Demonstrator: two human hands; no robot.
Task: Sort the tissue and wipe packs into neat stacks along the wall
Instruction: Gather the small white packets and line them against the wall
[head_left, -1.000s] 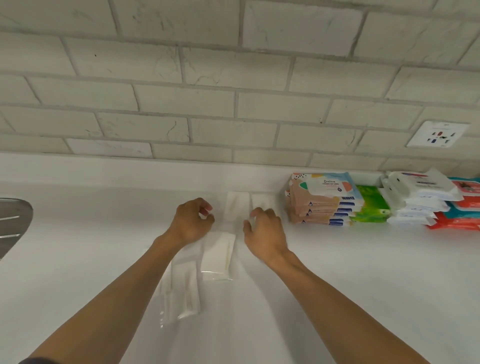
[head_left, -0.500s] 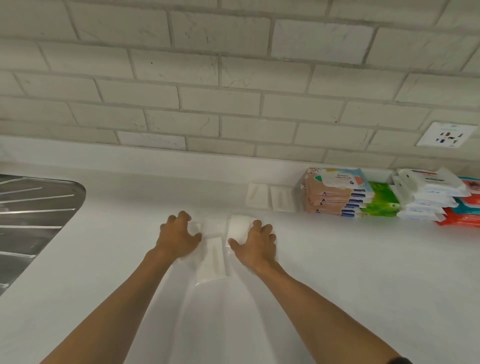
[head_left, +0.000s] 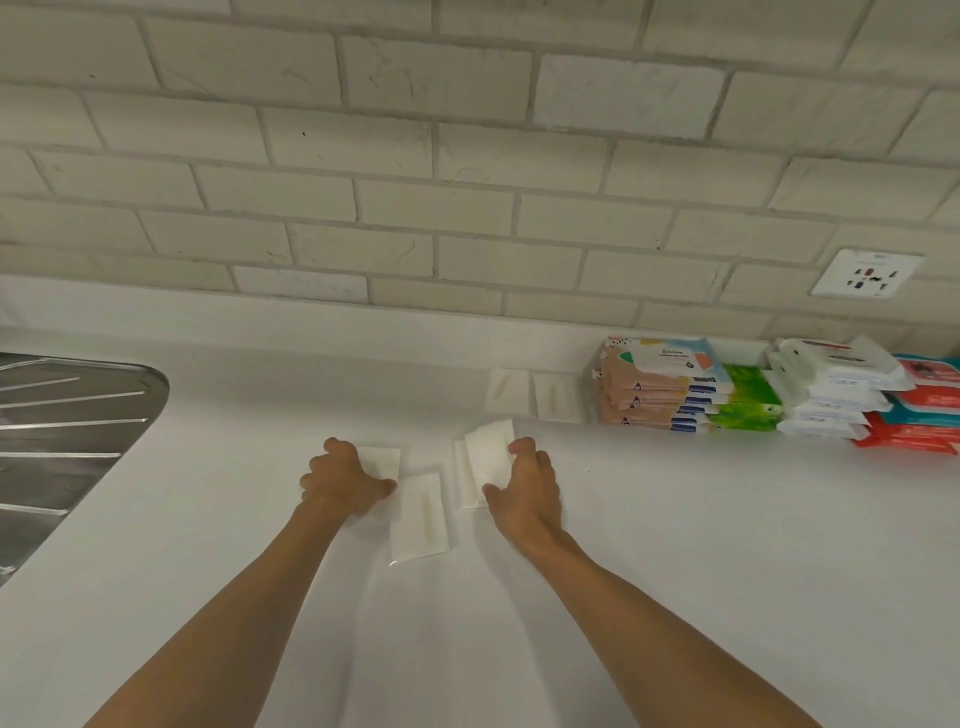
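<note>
Small white tissue packs lie on the white counter (head_left: 675, 545). My left hand (head_left: 343, 480) curls over one white pack (head_left: 383, 461), gripping its left part. My right hand (head_left: 524, 486) grips another white pack (head_left: 485, 460), lifted and tilted over a pack beneath it (head_left: 462, 480). A loose white pack (head_left: 420, 517) lies between my hands. Two white packs (head_left: 535, 396) sit side by side at the wall. Right of them stand stacks: peach wipe packs (head_left: 657, 387), green packs (head_left: 748, 400), white packs (head_left: 831, 389) and red-teal packs (head_left: 922, 405).
A steel sink drainboard (head_left: 67, 436) lies at the left edge. A wall socket (head_left: 866, 273) sits on the tiled wall above the stacks. The counter's raised back ledge (head_left: 311, 327) runs along the wall.
Both hands pulled back from the wall to the loose packs near me. Each hand has closed on a pack; the right one has lifted its pack off the counter.
</note>
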